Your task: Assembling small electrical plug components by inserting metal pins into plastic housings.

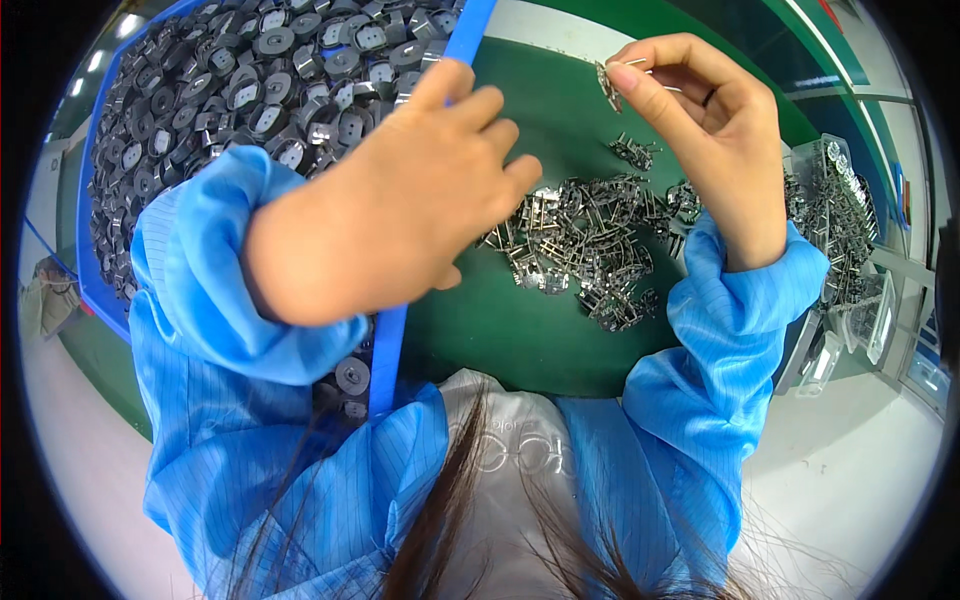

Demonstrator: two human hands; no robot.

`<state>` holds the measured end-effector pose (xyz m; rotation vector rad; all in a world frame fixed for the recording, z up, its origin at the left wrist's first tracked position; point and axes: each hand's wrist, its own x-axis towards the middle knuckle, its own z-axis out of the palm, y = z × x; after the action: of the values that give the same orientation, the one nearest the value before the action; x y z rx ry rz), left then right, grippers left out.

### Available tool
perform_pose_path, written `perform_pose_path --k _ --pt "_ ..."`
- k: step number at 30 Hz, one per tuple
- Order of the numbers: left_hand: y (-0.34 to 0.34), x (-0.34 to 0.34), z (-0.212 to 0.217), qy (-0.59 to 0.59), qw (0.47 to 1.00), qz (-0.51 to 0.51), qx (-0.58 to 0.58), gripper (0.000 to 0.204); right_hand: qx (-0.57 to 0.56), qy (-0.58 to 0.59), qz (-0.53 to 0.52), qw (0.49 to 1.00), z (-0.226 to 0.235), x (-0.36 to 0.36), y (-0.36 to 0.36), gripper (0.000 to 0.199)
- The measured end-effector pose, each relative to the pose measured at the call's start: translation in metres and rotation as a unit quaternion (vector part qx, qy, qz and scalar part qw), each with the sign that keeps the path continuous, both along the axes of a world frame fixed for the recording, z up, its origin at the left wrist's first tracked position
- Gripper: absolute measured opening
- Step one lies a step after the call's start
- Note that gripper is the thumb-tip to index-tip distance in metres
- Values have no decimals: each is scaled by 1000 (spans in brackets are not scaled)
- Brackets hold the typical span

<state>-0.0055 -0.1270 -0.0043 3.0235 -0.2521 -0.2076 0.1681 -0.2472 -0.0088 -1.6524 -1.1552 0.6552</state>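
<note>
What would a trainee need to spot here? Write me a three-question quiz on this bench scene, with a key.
1. True or false: the right hand pinches a small metal clip above the green mat.
2. Where does the loose pile of metal clips lie?
A. in the blue bin
B. on the green mat between the forearms
C. on the floor
3. Fill in: the blue bin at the person's left holds dark grey round ______ parts.

Key
1. True.
2. B.
3. Plastic-looking; the material cannot be told for sure. The left hand hovers at the bin's edge with its fingers curled, and whether it grips anything cannot be seen.
</note>
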Motion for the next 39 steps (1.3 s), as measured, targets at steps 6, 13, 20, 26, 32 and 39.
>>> perform_pose_path --k 6,13,20,26,32,39 --pt "-18 13 -17 131 990 19 41 31 -10 14 20 1000 4 -5 -4 12" --pt "10 17 -11 -114 953 87 -267 25 -11 -34 28 999 15 -13 -10 12" --pt "27 29 25 -125 864 184 -452 17 27 50 10 998 13 -10 -13 14" --pt "3 41 23 -269 791 286 -469 16 61 195 -116 972 29 -25 -5 28" --pt "13 30 16 -130 804 223 -535 34 65 17 -3 998 15 -10 -14 14" --pt "34 27 13 -14 791 142 -594 38 63 -101 -38 992 16 -17 -11 13"
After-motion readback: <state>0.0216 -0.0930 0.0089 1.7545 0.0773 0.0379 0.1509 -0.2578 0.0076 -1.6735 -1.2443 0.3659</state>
